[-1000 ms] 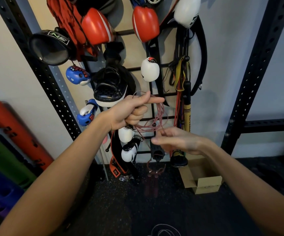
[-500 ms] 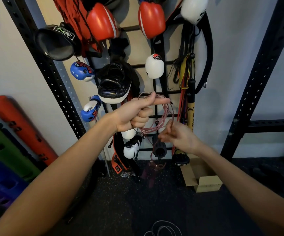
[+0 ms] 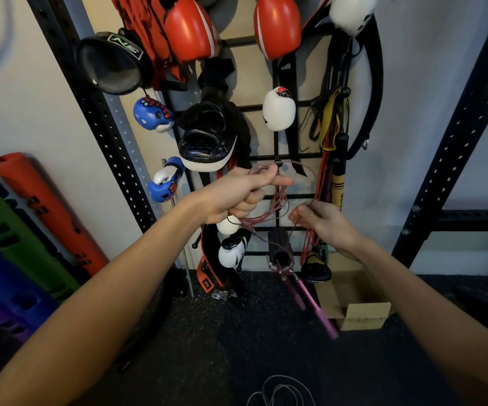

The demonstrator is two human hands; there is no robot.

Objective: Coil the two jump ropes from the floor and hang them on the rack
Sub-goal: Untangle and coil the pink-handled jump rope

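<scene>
Pink jump rope (image 3: pixel 269 213) is coiled in loops and held just in front of the rack (image 3: pixel 310 155), with 2 pink handles (image 3: pixel 316 306) dangling below. Coil is clutched in the curled left grip (image 3: pixel 242 194). 1 strand is pinched by the right grip (image 3: pixel 322 224). 2nd rope (image 3: pixel 281 391) is left on the floor, well apart.

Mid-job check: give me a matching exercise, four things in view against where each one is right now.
Things
1. thin pink jump rope
2. thin pale rope
3. brown cardboard box
4. round white glove

Places
A. hanging on the black wire rack
B. standing by the wall, right of the dangling pink handles
C. coiled in the left hand, a strand pinched by the right hand
D. loose on the dark floor, at the bottom edge of view

Pairs: 1-C, 2-D, 3-B, 4-A
</scene>
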